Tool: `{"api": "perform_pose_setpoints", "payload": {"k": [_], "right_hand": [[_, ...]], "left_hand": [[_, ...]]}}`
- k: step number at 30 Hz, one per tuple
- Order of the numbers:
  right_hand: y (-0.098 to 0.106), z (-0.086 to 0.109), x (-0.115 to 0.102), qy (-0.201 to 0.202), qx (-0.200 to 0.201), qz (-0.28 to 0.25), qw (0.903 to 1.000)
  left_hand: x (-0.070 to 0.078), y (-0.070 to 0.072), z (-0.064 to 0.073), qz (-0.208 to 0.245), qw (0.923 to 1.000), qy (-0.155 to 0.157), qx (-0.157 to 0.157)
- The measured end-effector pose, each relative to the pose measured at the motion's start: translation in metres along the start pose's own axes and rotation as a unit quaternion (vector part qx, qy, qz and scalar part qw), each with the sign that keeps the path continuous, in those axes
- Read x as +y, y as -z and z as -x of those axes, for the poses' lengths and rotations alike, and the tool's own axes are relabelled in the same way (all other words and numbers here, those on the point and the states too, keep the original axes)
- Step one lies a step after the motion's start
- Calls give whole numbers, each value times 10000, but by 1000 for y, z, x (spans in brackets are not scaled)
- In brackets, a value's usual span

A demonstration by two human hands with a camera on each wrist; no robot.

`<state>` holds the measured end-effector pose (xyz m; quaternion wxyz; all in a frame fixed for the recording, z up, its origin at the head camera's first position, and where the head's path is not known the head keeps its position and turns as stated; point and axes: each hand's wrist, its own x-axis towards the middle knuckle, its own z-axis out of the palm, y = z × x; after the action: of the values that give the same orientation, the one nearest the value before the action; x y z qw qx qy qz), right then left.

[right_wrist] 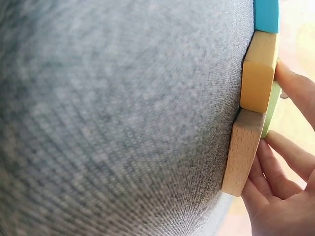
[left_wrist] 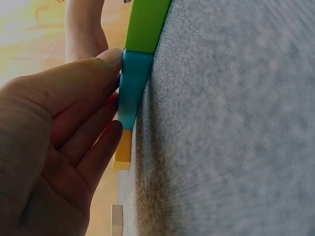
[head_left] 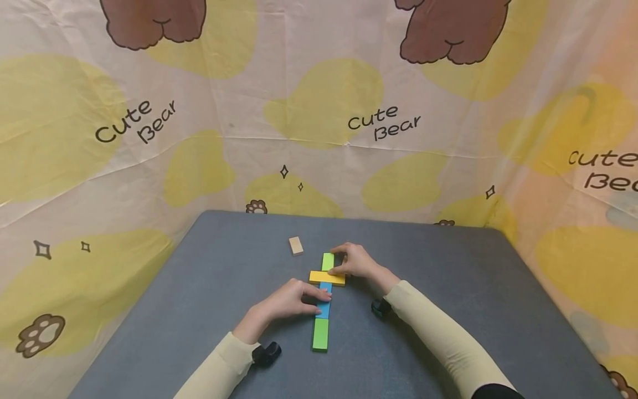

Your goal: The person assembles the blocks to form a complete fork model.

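Note:
My left hand (head_left: 289, 299) reaches in from the left. Its thumb and fingers rest along the upper edge of a blue block (left_wrist: 133, 88), the thumb close to where it meets a green block (left_wrist: 146, 27). From the right comes my right hand (head_left: 356, 261), its thumb touching a yellow crosswise block (right_wrist: 260, 78) and its index fingertip at the far end of a light green block (head_left: 327, 261). Its other fingers lie against a plain wooden block (right_wrist: 242, 152), which sits beside the light green one and is hidden under the hand in the head view.
Another plain wooden block (head_left: 296, 245) lies apart at the back left. All of this is on a dark grey tabletop (head_left: 423, 354). A cloth printed with bears (head_left: 319, 111) hangs behind and at the sides. A dark wrist camera (head_left: 266, 353) sits under the left sleeve.

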<state>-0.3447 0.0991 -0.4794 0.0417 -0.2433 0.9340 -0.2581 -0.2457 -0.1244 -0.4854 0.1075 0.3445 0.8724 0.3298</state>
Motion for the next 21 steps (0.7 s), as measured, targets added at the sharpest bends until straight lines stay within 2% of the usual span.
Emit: {"api": "perform_pose_setpoints", "payload": {"k": [21], "right_hand": [[2, 0, 1, 11, -129, -134, 9998]], "left_hand": [[0, -1, 0, -70, 10000, 0, 12]]}}
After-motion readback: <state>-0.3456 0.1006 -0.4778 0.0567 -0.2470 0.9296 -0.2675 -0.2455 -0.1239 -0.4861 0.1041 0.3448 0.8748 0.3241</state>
